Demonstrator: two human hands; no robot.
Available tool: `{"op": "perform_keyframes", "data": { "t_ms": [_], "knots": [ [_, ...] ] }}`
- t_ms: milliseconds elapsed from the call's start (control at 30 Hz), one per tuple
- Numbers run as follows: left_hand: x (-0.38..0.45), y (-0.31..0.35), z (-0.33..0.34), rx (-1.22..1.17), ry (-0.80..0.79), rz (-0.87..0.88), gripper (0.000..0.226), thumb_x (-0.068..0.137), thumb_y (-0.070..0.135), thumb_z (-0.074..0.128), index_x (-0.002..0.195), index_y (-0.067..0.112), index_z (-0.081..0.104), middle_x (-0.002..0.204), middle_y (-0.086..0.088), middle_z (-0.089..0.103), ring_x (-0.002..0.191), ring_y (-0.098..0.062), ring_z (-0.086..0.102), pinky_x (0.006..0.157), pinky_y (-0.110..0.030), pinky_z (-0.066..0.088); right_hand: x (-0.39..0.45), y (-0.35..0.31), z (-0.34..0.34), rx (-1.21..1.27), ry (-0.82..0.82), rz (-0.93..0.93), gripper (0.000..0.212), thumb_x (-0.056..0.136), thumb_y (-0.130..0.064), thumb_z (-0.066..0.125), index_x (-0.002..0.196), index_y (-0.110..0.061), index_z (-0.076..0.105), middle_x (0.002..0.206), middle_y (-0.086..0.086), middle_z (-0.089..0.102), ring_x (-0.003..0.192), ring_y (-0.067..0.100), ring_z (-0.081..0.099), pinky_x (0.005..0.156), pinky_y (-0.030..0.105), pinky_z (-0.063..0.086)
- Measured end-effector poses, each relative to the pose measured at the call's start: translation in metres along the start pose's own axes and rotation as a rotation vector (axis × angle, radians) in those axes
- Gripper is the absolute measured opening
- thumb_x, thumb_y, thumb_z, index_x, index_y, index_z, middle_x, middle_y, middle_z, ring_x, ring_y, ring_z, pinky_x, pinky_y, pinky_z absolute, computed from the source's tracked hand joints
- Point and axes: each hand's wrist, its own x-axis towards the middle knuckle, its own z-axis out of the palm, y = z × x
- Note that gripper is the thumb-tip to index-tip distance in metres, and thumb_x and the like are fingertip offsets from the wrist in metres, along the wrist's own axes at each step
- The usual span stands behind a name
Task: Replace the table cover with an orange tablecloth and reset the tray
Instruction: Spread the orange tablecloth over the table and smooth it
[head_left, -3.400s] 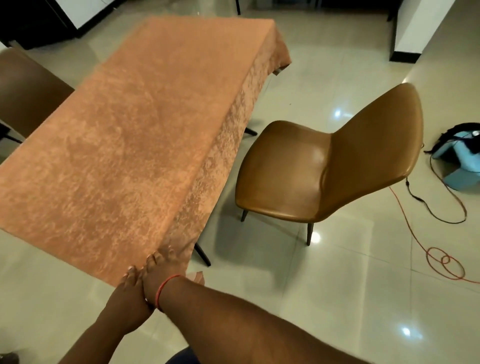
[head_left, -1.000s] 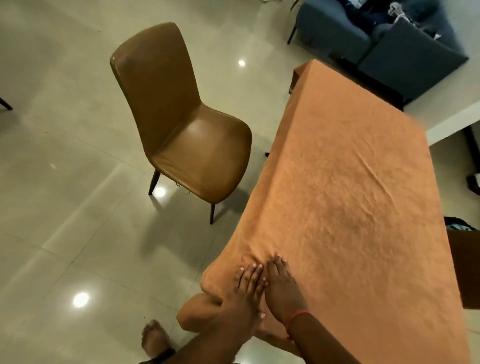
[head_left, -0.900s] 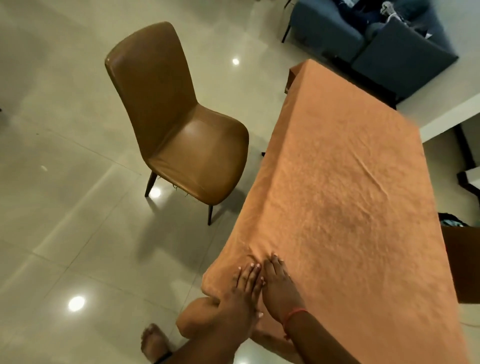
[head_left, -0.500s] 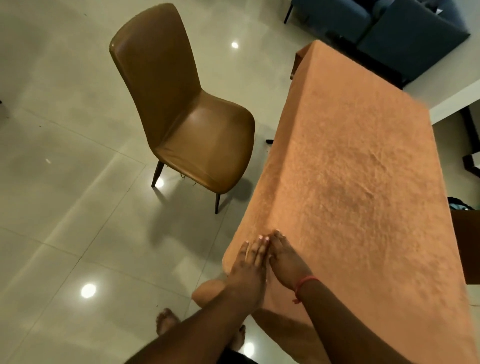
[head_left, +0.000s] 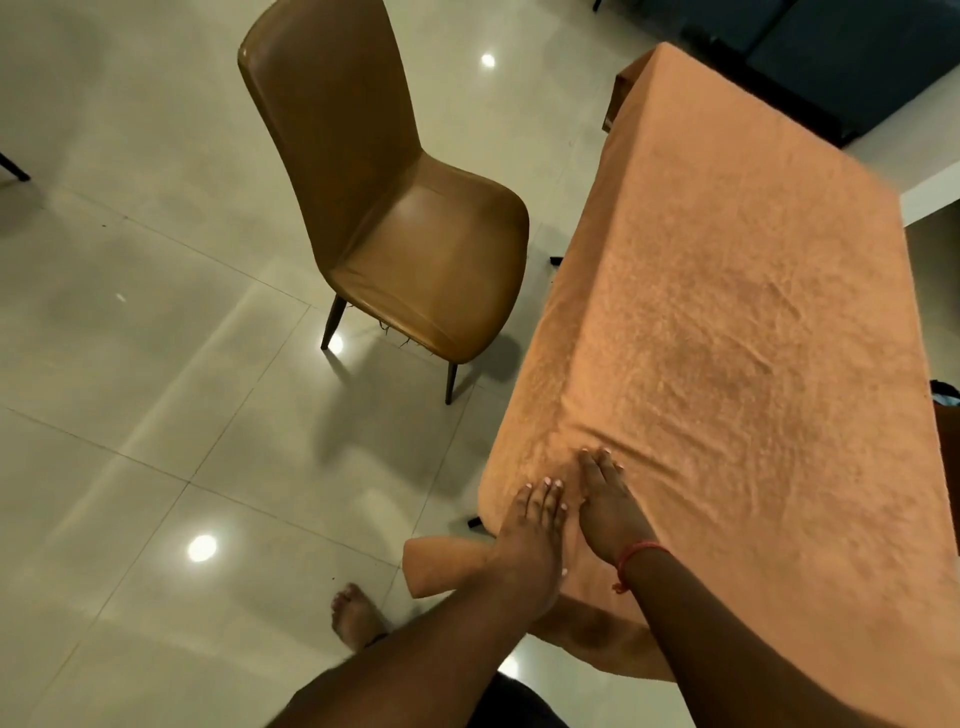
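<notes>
- Orange tablecloth (head_left: 727, 322): spread over the whole surface, hanging down past the left edge and the near edge. Shallow creases run across the middle and fan out from the near left corner. No writing, label or brand mark can be read on it.
- Left hand (head_left: 535, 525): lies palm down on the cloth at the near left corner of the surface. Its fingers (head_left: 543, 493) are straight and held together, pressing flat, gripping nothing.
- Right hand (head_left: 605, 499): lies palm down just beside the left hand, slightly further in from the corner. Its fingers are straight and flat on the cloth, gripping nothing. A red thread band (head_left: 636, 556) circles the wrist.
- Cloth corner (head_left: 441, 566): a loose flap sticks out to the left below the left wrist, off the surface. Whether the forearm touches it cannot be told from this angle.
- Brown chair (head_left: 405, 218): stands on the floor near the left edge of the surface, apart from it, seat turned toward the surface. Frayed threads hang from the front of the seat.
- Tiled floor (head_left: 156, 389): glossy pale tiles with bright light reflections.
- Bare foot (head_left: 356, 618): on the floor below the near left corner.
- Dark blue sofa (head_left: 810, 57): beyond the far edge of the surface, partly cut off by the frame.
- Tray: not in view.
</notes>
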Motion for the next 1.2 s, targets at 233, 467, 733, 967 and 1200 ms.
{"op": "perform_keyframes", "data": {
  "t_ms": [233, 467, 733, 967, 1200],
  "knots": [
    [-0.001, 0.013, -0.015, -0.005, 0.029, -0.014, 0.087, 0.098, 0.053, 0.039, 0.155, 0.001, -0.001, 0.161, -0.027, -0.004, 0.148, -0.044, -0.006, 0.117, -0.059, -0.012, -0.003, 0.005, -0.007, -0.010, -0.011, -0.061, 0.062, 0.102, -0.018, 0.035, 0.159, -0.023, 0.011, 0.167, 0.005, 0.000, 0.154, 0.025, 0.003, 0.125, 0.040, 0.013],
    [0.000, 0.038, -0.034, -0.097, 0.137, -0.015, 0.068, 0.088, 0.041, 0.057, 0.147, 0.013, 0.036, 0.147, -0.017, 0.033, 0.140, -0.041, 0.022, 0.117, -0.062, 0.000, -0.033, 0.045, -0.006, 0.084, 0.000, -0.197, 0.051, 0.105, -0.021, 0.034, 0.155, -0.026, 0.028, 0.166, -0.003, 0.013, 0.152, 0.017, 0.016, 0.121, 0.028, 0.014],
    [0.054, 0.121, -0.050, -0.064, 0.133, 0.067, 0.058, 0.100, 0.035, 0.039, 0.151, 0.012, 0.026, 0.159, -0.020, 0.017, 0.145, -0.042, 0.013, 0.116, -0.062, 0.000, -0.056, 0.195, -0.004, 0.087, 0.102, -0.098, 0.055, 0.103, -0.030, 0.037, 0.157, -0.025, 0.023, 0.167, -0.001, 0.011, 0.153, 0.016, 0.011, 0.123, 0.031, 0.012],
    [0.123, 0.279, -0.081, -0.040, 0.093, -0.081, 0.066, 0.099, 0.046, 0.040, 0.155, 0.018, 0.019, 0.163, -0.013, 0.009, 0.148, -0.038, 0.008, 0.118, -0.059, 0.012, -0.069, 0.389, -0.031, 0.077, 0.114, -0.046, 0.059, 0.102, -0.028, 0.039, 0.158, -0.021, 0.020, 0.167, 0.004, 0.009, 0.153, 0.025, 0.012, 0.123, 0.042, 0.016],
    [0.170, 0.397, -0.104, -0.084, -0.019, -0.076, 0.064, 0.098, 0.046, 0.040, 0.155, 0.027, 0.017, 0.164, -0.008, 0.007, 0.148, -0.035, 0.009, 0.118, -0.052, 0.023, -0.098, 0.519, -0.041, 0.121, 0.037, -0.003, 0.054, 0.104, -0.025, 0.034, 0.157, -0.019, 0.023, 0.167, 0.006, 0.006, 0.153, 0.028, 0.009, 0.122, 0.046, 0.013]
  ]
}}
